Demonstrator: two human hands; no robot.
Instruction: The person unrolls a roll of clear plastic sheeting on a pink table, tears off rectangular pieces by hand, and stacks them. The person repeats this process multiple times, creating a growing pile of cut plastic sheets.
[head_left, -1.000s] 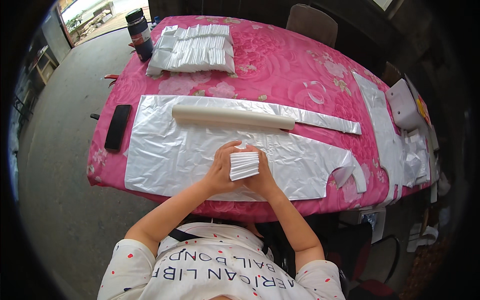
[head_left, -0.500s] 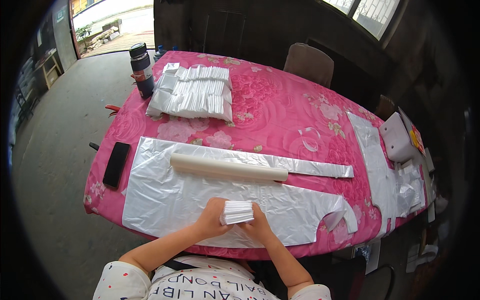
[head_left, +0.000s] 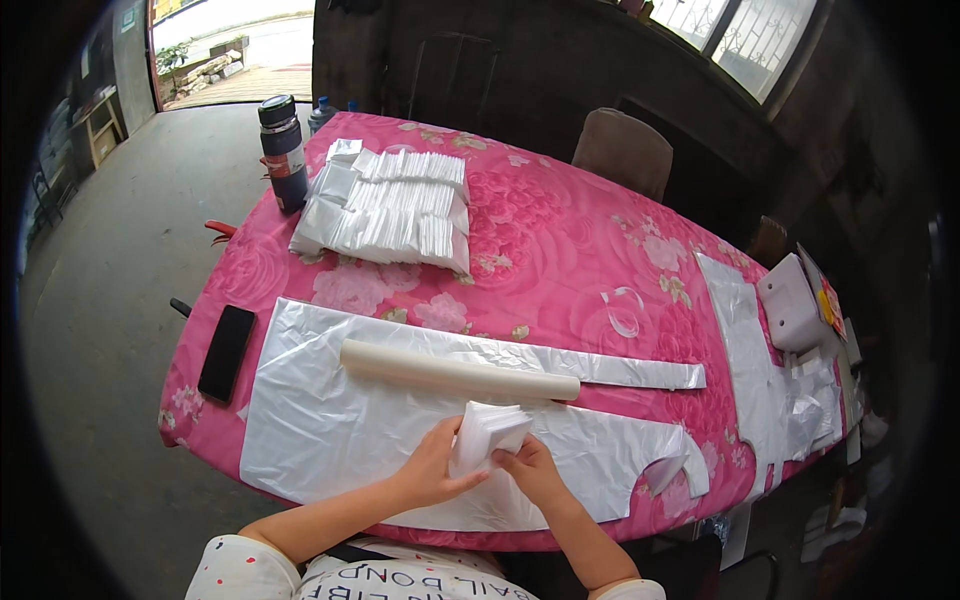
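Close to the table's front edge I hold a bundle of folded white plastic bags (head_left: 488, 438) between both hands. My left hand (head_left: 432, 466) grips its left side, with the thumb low along it. On the lower right corner, my right hand (head_left: 533, 474) pinches the layers with its thumb in front. Beneath the hands lies a wide, flat stack of white plastic bags (head_left: 330, 430), with handle-like cutouts at the right end. A cream-coloured tube (head_left: 460, 374) rests across that stack, just beyond the bundle.
Rows of folded white bundles (head_left: 410, 205) sit at the far left beside a dark flask (head_left: 284, 155). A black phone (head_left: 227, 352) lies at the left edge. More flat plastic (head_left: 735, 330) and a white box (head_left: 795, 300) occupy the right end of the pink floral tablecloth (head_left: 540, 215).
The bundle has tipped from edges facing up to a slanted position showing its broad side. My right hand has shifted right and down to its corner. The view has tilted slightly.
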